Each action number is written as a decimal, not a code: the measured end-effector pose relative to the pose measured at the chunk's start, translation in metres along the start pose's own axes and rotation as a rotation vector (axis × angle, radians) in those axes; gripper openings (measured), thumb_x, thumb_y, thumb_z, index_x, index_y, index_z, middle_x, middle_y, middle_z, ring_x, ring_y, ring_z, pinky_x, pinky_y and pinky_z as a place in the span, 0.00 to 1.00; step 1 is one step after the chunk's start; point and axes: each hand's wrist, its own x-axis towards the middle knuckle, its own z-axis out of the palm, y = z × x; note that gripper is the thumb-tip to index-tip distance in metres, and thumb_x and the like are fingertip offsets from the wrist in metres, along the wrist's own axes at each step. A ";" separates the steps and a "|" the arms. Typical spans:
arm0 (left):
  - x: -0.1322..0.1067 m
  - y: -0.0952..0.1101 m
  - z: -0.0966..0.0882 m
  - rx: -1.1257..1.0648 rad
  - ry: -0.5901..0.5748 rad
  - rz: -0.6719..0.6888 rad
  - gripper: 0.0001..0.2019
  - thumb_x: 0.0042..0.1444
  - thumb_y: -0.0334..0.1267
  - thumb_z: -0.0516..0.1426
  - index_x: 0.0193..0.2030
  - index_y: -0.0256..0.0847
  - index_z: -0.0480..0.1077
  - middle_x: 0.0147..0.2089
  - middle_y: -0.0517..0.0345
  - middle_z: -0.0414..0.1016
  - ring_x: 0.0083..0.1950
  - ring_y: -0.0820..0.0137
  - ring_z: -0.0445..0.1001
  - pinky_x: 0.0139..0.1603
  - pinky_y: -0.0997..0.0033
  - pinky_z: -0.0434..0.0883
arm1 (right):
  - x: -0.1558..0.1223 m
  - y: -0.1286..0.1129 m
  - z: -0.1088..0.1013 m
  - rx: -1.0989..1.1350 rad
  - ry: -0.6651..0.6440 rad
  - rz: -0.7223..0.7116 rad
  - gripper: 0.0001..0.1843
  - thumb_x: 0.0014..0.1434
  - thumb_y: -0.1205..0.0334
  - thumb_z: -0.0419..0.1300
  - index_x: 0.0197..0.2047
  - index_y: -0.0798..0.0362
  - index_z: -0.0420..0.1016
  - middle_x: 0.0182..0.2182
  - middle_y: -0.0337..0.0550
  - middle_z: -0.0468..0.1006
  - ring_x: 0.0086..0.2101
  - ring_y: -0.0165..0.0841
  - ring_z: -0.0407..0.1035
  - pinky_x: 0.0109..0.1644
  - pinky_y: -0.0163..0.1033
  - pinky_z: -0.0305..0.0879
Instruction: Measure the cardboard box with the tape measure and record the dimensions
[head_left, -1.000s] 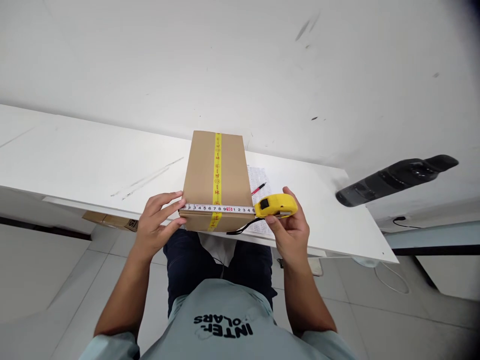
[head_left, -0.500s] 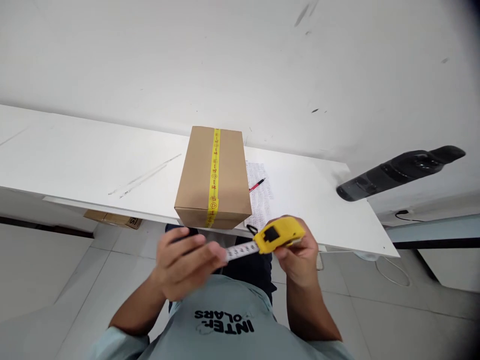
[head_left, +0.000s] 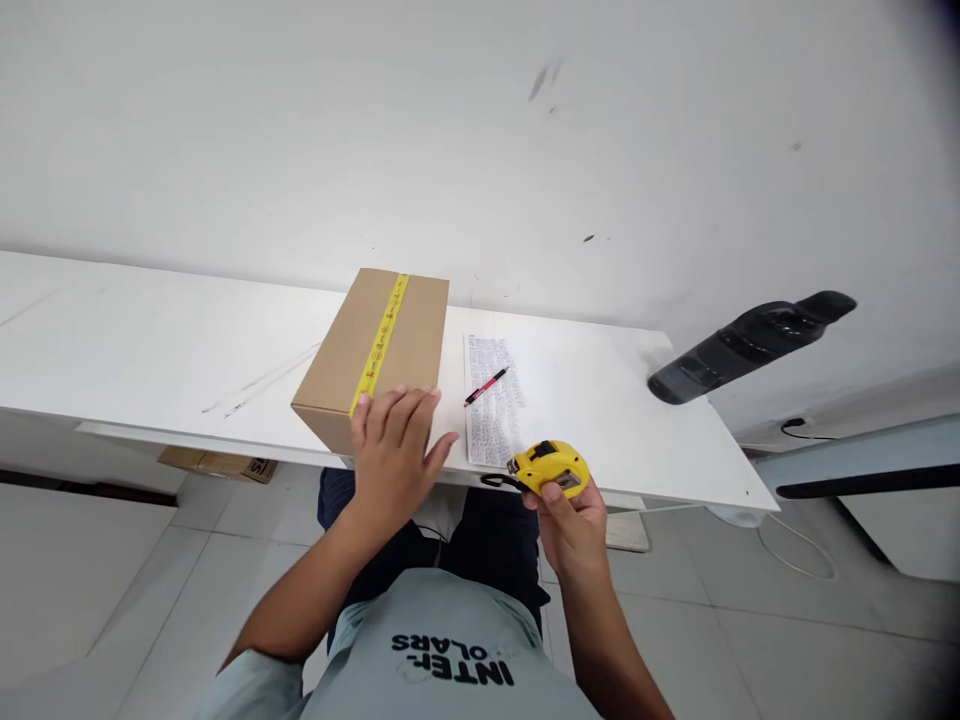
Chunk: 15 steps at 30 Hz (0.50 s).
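Note:
A brown cardboard box (head_left: 352, 340) with a strip of yellow printed tape (head_left: 384, 335) sits on the white table. My left hand (head_left: 394, 455) rests on the box's near right corner, fingers spread and thumb out to the side. Just over the table's front edge, my right hand (head_left: 574, 520) grips a yellow tape measure (head_left: 555, 466). Its blade shows no length pulled out, and a black wrist strap (head_left: 501, 481) hangs from it. Between box and tape measure lies a sheet of handwritten paper (head_left: 491, 425), with a red and black pen (head_left: 486, 387) across it.
A dark bottle (head_left: 739, 350) stands toward the right end of the white table (head_left: 600, 390). Behind the table is a scuffed white wall (head_left: 300, 120). A cardboard carton (head_left: 217, 463) sits below the table at left; a cable (head_left: 806, 560) hangs at right.
My left hand has let go of the blade's end and moved onto the box. The blade has gone back into the case. The box has turned and shifted left, uncovering more of the paper.

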 end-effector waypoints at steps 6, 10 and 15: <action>-0.024 -0.045 -0.027 -0.060 0.112 -0.033 0.21 0.63 0.32 0.59 0.62 0.50 0.68 0.53 0.53 0.80 0.70 0.58 0.67 0.78 0.40 0.50 | 0.010 0.002 -0.005 -0.049 0.009 -0.035 0.20 0.51 0.51 0.75 0.42 0.49 0.75 0.30 0.38 0.76 0.26 0.30 0.67 0.27 0.36 0.67; -0.049 -0.090 -0.055 0.057 0.154 -0.148 0.24 0.63 0.35 0.60 0.65 0.47 0.65 0.70 0.42 0.65 0.80 0.51 0.49 0.76 0.34 0.52 | 0.020 0.003 -0.008 -0.041 0.012 -0.047 0.21 0.49 0.53 0.77 0.42 0.50 0.77 0.31 0.38 0.77 0.27 0.30 0.69 0.28 0.35 0.69; -0.067 -0.143 -0.090 -0.165 0.111 -0.356 0.19 0.67 0.35 0.54 0.64 0.48 0.65 0.75 0.44 0.58 0.77 0.55 0.58 0.75 0.41 0.61 | 0.036 0.002 -0.008 0.001 0.096 -0.083 0.22 0.45 0.55 0.79 0.41 0.51 0.78 0.39 0.43 0.80 0.31 0.31 0.73 0.26 0.33 0.69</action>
